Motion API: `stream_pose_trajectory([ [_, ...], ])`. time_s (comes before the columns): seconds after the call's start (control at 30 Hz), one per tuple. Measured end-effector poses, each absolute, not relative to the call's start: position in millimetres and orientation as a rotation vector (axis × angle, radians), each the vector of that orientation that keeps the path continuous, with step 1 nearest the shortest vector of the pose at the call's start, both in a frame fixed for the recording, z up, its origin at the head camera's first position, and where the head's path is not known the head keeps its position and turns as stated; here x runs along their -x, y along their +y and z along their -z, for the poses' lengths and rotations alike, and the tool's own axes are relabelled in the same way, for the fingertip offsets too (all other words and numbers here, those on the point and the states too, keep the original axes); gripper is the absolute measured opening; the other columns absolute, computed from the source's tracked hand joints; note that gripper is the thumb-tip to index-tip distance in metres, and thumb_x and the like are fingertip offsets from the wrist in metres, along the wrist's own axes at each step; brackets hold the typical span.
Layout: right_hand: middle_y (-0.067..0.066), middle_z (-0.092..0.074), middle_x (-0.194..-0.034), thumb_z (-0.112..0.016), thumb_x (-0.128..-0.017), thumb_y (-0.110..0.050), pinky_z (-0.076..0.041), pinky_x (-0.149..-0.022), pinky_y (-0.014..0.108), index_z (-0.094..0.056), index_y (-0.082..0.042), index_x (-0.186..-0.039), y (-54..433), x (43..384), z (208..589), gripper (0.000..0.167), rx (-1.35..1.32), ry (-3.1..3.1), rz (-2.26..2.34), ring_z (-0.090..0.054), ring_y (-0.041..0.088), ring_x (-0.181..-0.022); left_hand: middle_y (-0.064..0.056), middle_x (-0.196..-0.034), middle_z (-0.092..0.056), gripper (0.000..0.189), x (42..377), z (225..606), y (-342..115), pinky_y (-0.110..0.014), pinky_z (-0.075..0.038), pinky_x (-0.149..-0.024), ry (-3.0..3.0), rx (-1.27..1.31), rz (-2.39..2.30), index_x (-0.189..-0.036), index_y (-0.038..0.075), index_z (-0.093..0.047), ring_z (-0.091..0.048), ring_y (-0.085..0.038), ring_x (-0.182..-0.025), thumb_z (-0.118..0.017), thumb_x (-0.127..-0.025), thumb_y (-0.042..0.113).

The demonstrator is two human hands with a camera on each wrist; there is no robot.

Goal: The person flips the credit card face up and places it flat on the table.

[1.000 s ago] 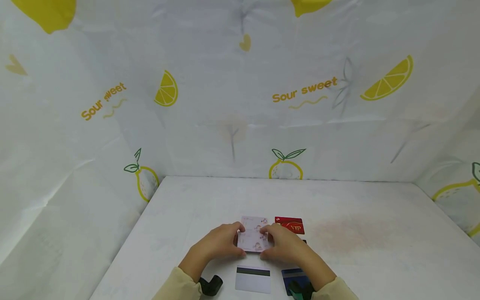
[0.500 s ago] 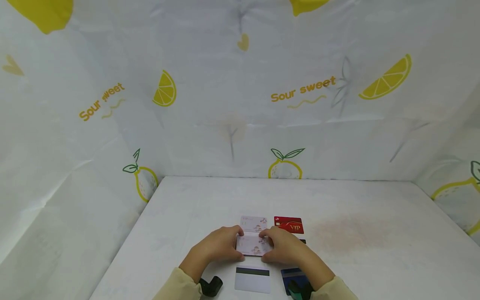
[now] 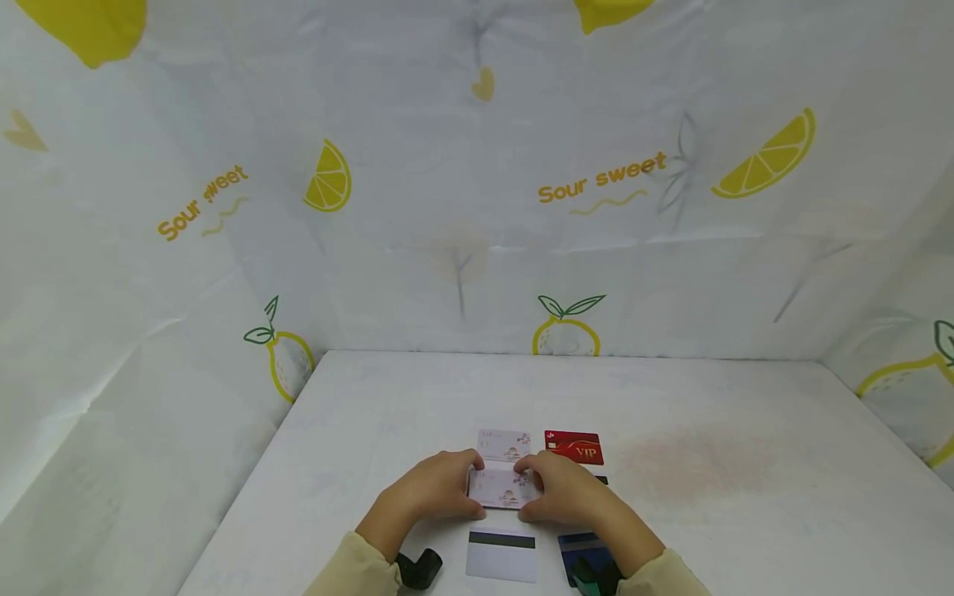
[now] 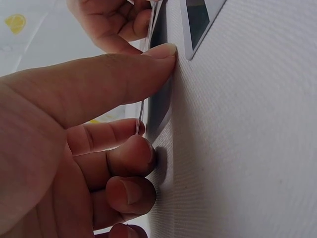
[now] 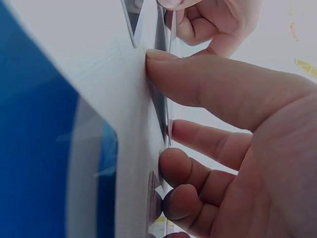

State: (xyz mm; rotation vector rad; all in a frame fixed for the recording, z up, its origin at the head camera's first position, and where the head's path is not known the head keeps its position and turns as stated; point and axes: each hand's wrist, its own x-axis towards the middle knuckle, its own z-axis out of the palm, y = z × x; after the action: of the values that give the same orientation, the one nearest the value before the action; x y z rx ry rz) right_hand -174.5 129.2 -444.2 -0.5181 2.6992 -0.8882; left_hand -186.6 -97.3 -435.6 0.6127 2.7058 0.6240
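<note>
Floral card [image 3: 501,489] is sitting nearer the white striped card [image 3: 501,561] than earlier, left hand [image 3: 436,487] and right hand [image 3: 570,491] pinching its ends, likely the surest grip on light, stiff plastic.

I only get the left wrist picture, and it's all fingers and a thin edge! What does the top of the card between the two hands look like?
Observer: The head view shows that it's a pale card with pinkish printing.
Operator: Ooh! Is there a different colour anywhere?
Observer: Yes, a red card marked VIP lies just beyond the right hand.
Operator: Wow, any more colours?
Observer: The right wrist view shows a blue card with a pale stripe.
</note>
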Motion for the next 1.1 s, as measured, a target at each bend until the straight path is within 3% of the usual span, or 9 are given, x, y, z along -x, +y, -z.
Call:
stream_pose_trajectory([
  [0.23,-0.001,-0.054,-0.081,-0.088,-0.068,-0.027,-0.046,-0.067,0.032,-0.067,-0.012,-0.117,128.9,174.4,444.7,0.056,0.487,2.692,0.902,-0.050,0.016,-0.075,0.009,-0.086,-0.062,0.056,186.9,436.8,-96.5,-0.034,-0.047,-0.074,2.695,-0.578,-0.626,-0.120,0.016,-0.061,-0.053,-0.012,-0.079,-0.086,-0.072,0.035],
  [0.53,-0.001,-0.054,-0.081,-0.088,-0.068,-0.027,-0.047,-0.068,0.032,-0.067,-0.014,-0.115,129.5,175.4,443.9,0.052,0.480,2.679,0.913,-0.050,0.016,-0.075,0.006,-0.075,-0.055,0.047,186.6,437.9,-98.5,-0.029,-0.041,-0.064,2.705,-0.593,-0.636,-0.119,0.017,-0.061,-0.050,-0.010,-0.068,-0.081,-0.080,0.032],
  [1.1,0.000,-0.054,-0.079,-0.088,-0.070,-0.026,-0.045,-0.065,0.031,-0.068,-0.014,-0.112,128.2,174.4,443.4,0.049,0.487,2.673,0.941,-0.049,0.017,-0.074,0.005,-0.075,-0.054,0.040,186.9,439.5,-98.5,-0.028,-0.040,-0.062,2.697,-0.590,-0.661,-0.113,0.020,-0.060,-0.049,-0.010,-0.067,-0.081,-0.080,0.029],
])
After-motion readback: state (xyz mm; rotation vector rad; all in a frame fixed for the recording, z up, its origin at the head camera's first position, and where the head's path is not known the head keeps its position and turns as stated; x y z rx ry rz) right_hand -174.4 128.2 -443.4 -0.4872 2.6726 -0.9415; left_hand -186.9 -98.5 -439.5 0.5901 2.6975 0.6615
